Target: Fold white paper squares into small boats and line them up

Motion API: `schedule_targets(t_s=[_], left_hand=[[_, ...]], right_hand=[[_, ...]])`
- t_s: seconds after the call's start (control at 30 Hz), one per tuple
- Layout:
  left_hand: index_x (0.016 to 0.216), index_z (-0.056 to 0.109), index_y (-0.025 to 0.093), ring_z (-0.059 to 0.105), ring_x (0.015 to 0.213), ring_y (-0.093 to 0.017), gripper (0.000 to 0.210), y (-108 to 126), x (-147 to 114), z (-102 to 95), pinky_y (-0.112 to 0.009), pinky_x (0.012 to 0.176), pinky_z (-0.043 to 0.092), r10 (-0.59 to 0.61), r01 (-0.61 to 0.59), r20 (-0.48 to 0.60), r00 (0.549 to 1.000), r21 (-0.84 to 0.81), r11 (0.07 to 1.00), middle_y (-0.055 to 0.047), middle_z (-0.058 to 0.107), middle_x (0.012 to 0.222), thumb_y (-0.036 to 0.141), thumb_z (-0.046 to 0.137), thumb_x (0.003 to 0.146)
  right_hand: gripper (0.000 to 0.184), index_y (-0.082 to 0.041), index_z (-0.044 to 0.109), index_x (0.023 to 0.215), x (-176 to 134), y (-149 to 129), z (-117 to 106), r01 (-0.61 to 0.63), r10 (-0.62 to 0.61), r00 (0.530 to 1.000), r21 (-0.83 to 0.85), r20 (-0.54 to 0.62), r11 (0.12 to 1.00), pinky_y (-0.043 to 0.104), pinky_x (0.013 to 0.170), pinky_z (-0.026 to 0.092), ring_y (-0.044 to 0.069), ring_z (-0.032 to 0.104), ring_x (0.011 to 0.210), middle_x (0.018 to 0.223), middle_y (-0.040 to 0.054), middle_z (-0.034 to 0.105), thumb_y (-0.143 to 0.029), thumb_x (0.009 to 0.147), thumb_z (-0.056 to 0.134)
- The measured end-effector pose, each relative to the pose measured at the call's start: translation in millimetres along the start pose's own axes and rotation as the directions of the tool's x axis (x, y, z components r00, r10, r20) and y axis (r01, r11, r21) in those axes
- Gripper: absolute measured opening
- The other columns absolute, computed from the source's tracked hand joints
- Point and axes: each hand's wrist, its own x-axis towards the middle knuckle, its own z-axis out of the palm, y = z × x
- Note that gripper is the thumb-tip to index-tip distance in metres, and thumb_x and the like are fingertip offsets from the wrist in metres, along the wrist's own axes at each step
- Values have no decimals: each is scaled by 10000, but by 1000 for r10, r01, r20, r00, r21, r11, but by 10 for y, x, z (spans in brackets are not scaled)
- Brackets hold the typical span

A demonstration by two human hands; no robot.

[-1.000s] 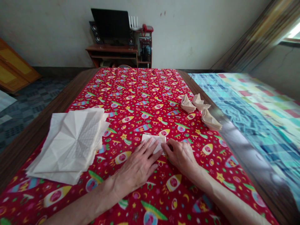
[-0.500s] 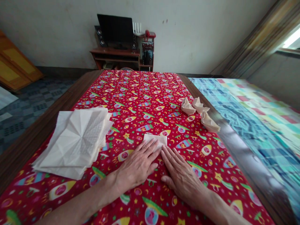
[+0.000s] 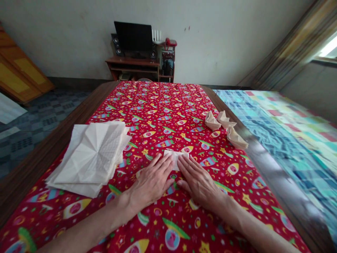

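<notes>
My left hand (image 3: 153,180) lies flat, palm down, its fingers slightly apart and the thumb angled out toward my other side; the fingertips rest on the left part of a small folded white paper (image 3: 175,164). My right hand (image 3: 199,181) lies flat as well, fingers close together over the paper's right part, its thumb out to the side. A strip of the paper shows between my fingertips, and my thumbs are near each other but apart.

The paper lies in front of me on the red cloth (image 3: 160,242), which covers most of the wooden worktop (image 3: 80,112). To my left sits an uneven stack of creased sheets (image 3: 92,154), the top one with folds fanning from its middle. To my right, three folded paper shapes (image 3: 212,121) stand grouped near the cloth's edge. A bed (image 3: 263,123) with checked covers is beside the worktop, and past its far end a dark monitor (image 3: 133,38) stands near a red telephone (image 3: 170,42).
</notes>
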Motion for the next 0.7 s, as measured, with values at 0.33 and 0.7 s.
schedule_targets(t_s=[0.33, 0.7], left_hand=[[1399, 371, 143, 216, 1415, -209, 505, -151, -34, 14, -419, 1154, 203, 9, -8, 45, 999, -28, 1000, -101, 312, 1504, 403, 363, 966], [1327, 461, 173, 389, 1324, -199, 386, -78, -243, -64, -403, 1126, 284, 53, -54, -22, 998, -59, 997, -45, 470, 1415, 273, 431, 956]], right_hand=[[550, -48, 379, 1403, -142, 165, 44, -111, 113, 993, -74, 21, 991, 473, 1102, 339, 271, 262, 1384, 1463, 183, 338, -371, 959, 397], [415, -155, 499, 1327, -249, 33, -55, -73, 72, 997, -5, -42, 997, 479, 1045, 391, 261, 437, 1286, 1353, 114, 524, -323, 954, 432]])
